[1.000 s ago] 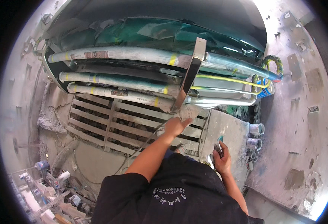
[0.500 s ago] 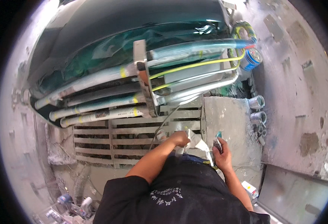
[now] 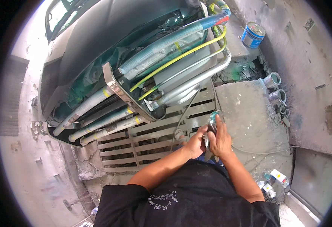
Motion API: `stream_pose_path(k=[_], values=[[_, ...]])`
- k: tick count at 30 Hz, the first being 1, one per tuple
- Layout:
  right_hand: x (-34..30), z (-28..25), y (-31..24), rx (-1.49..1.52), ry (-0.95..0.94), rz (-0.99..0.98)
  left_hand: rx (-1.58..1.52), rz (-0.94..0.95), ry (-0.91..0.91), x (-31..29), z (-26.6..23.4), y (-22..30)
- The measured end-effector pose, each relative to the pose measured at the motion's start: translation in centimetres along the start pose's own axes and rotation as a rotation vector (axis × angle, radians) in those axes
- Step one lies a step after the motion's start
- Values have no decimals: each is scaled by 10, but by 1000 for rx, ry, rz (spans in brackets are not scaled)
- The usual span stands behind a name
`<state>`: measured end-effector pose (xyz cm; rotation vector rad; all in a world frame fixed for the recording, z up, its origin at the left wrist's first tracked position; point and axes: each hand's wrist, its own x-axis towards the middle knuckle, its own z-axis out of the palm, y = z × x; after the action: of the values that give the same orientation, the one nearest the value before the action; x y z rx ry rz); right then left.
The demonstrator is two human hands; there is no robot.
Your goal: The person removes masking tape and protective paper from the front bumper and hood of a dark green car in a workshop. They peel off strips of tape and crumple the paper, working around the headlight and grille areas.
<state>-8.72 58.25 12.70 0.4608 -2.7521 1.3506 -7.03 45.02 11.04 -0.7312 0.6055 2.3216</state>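
Note:
My left hand (image 3: 195, 146) and my right hand (image 3: 222, 142) meet in front of my body. My right hand is closed around a small dark object with a teal-stained end (image 3: 213, 118), which points away from me; its kind I cannot make out. The fingers of my left hand are closed against its side, pinching a thin white piece of paper or cloth (image 3: 206, 141). Much of both things is hidden by the fingers. Beyond my hands stands a framework of bars (image 3: 115, 85), some wrapped in printed paper and others bare silver or yellow.
A dark vehicle front (image 3: 109, 34) rises behind the bars, above a slatted floor grating (image 3: 120, 145). Along the right wall stand a blue can (image 3: 253, 36) and paint-smeared tins (image 3: 272, 80). White bottles (image 3: 279, 176) lie at lower right. A thin cable (image 3: 256, 153) crosses the floor.
My hands were apart, the left with the white piece and the right with the teal-ended object; now they are together. The view has turned, and the bars appear further left.

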Motion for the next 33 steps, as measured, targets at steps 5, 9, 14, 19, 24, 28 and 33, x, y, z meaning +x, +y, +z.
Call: stream_pose_path(k=[5, 9, 14, 19, 24, 28, 33], values=[[1, -11, -10, -17, -83, -303, -179, -70, -152, 12, -7, 5], [1, -6, 6, 74, -123, -238, -160, -87, -212, -4, -1, 13], [16, -8, 19, 225, -178, 134, 417, -86, 31, -24, -15, 54], [7, -18, 44, 145, -181, 239, 2049, 619, 823, -16, -64, 136], [5, -23, 63, 64, -153, 218, 2444, 521, 1076, 9, -100, 168], [13, -30, 77, 71, -118, 182, 2582, 495, 1098, 16, -106, 177], [30, -57, 102, 186, -166, 263, 2546, 383, 1141, 17, -99, 168]])
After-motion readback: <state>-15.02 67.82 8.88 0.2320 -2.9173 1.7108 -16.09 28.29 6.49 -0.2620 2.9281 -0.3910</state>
